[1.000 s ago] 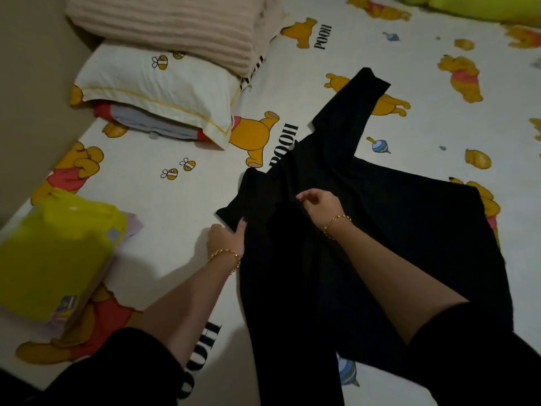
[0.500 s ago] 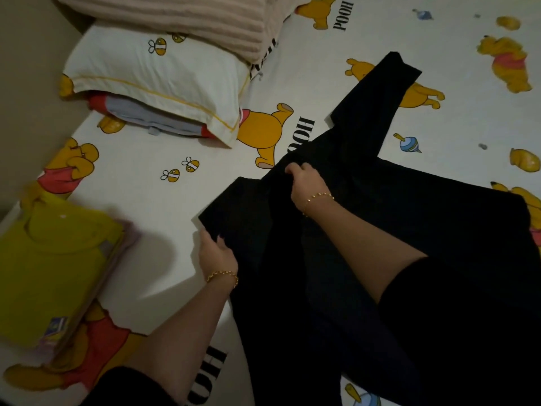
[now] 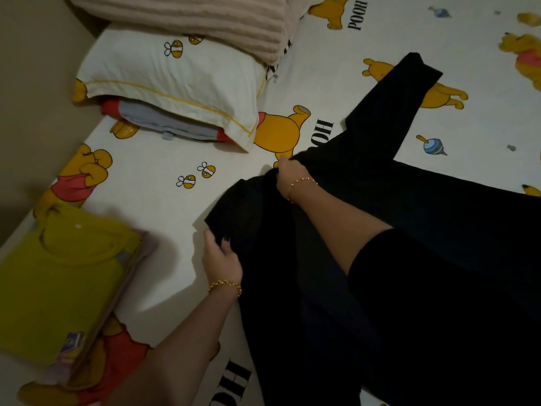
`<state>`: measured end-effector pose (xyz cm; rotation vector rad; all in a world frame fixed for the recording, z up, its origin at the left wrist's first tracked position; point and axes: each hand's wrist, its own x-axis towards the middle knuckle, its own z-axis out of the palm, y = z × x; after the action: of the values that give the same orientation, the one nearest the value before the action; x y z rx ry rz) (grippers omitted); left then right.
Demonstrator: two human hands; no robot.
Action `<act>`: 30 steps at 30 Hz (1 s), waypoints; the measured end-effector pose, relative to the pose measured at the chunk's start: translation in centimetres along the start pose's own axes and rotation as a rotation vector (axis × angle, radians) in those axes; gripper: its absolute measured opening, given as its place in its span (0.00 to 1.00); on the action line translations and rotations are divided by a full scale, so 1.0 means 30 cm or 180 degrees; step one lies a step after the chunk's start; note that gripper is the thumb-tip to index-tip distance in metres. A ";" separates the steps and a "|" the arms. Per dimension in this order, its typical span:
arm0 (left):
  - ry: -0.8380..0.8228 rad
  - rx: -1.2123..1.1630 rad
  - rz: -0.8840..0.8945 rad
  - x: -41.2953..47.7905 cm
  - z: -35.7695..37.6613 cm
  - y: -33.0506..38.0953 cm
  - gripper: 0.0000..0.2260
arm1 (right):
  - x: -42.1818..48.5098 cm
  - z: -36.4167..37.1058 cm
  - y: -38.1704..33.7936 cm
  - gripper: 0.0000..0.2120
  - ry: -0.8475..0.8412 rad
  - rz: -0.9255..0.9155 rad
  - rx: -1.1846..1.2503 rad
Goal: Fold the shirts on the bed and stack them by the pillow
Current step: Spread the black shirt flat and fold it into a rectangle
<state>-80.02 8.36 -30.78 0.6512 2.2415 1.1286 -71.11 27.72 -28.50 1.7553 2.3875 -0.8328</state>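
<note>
- The black shirt (image 3: 433, 212) lies spread across the middle of the bed (image 3: 164, 224), well apart from the pillow (image 3: 169, 80). One sleeve reaches away toward the far side, and the other is bunched between our hands. We judge the fold to be only just begun.
- Our left hand (image 3: 221, 260) has its grip closed on the near-left edge of the cloth, fingers curled over it.
- Our right hand (image 3: 288, 178) has its grip closed too, pinching a raised ridge of cloth at the shirt's top edge. The fabric is too dark for us to tell collar from shoulder.
- What could go wrong: if the two grips pull unevenly, the fold line will run crooked and the bunched sleeve will be trapped as a lump inside. In this dim light a crease in black cloth is easy to miss.
- The limp fabric could also drag across the sheet and pull the spread body askew.
- A folded yellow shirt (image 3: 64, 282) tops the stack at the bed's left edge, below the pillow. A lumpy fold laid on it could make it lean.
- A ribbed beige blanket (image 3: 205, 22) rests on the pillow.
</note>
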 end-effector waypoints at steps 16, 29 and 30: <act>-0.0989 0.1380 0.1178 -0.172 -0.056 -0.011 0.09 | -0.577 0.115 0.334 0.12 0.0437 0.0606 0.0656; -0.3001 0.3192 0.3440 -0.624 0.124 -0.046 0.17 | -1.324 0.198 0.741 0.22 -0.0243 0.0575 -0.0103; -0.3032 0.3352 0.3582 -0.634 0.130 -0.052 0.18 | -1.349 0.217 0.765 0.23 -0.0306 0.0581 -0.0321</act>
<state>-63.72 -2.22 -29.29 2.3901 1.3301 -0.2514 -38.01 -5.63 -28.36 1.8160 2.1317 -0.7417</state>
